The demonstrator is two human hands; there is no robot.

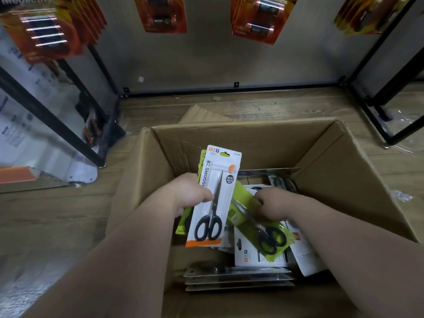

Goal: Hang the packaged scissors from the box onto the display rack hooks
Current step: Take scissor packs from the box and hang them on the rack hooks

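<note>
An open cardboard box [321, 157] sits on the floor below me with several packaged scissors inside. My left hand [190, 193] grips a small stack of packs upright over the box; the front one is a white-carded pack of black-handled scissors [213, 198], with green-carded packs behind it. My right hand [273, 205] grips a green-carded pack of scissors [263, 228] that lies tilted on the pile in the box. More white and green packs [238, 278] lie flat beneath.
Black-framed display racks [96, 72] stand left, ahead and right, with a grey back panel. Orange battery packs [254, 17] hang from hooks above. Wood-look floor surrounds the box, and a flat cardboard piece [202, 114] lies behind it.
</note>
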